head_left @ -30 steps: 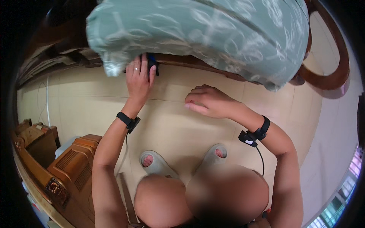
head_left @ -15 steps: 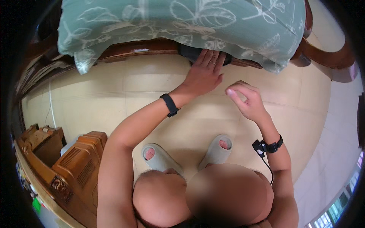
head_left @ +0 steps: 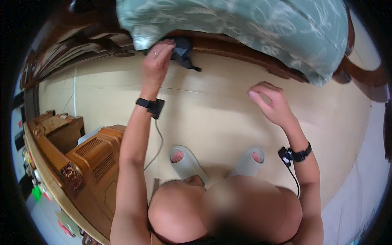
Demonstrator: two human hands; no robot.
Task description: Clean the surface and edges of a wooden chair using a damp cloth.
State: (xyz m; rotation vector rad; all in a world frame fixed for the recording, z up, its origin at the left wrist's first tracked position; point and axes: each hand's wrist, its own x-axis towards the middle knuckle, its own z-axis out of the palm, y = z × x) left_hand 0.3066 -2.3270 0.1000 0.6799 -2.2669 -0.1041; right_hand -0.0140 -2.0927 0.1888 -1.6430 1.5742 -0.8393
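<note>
My left hand (head_left: 158, 60) is at the seat's front edge, its fingers closed on a dark blue-black fabric item with a strap (head_left: 182, 51). The item's strap end trails down to the right over the floor; its exact kind does not show, and part of it is behind my fingers. A pale green cloth with white leaf outlines (head_left: 245, 24) drapes over the wooden seat (head_left: 220, 45) just above. My right hand (head_left: 269, 102) hovers over the floor to the right, fingers curled toward the thumb, with nothing visible in it.
Grey-green slippers (head_left: 188, 163) are on my feet on the beige tiled floor (head_left: 212, 110). Carved brown wooden furniture (head_left: 92, 155) stands at the left. A curved wooden leg (head_left: 363, 67) is at the far right. A cable hangs from my left wrist device (head_left: 155, 107).
My left hand has moved left along the seat edge, and the dark fabric item with it, now partly out from under the cloth. My right hand has hardly moved.
</note>
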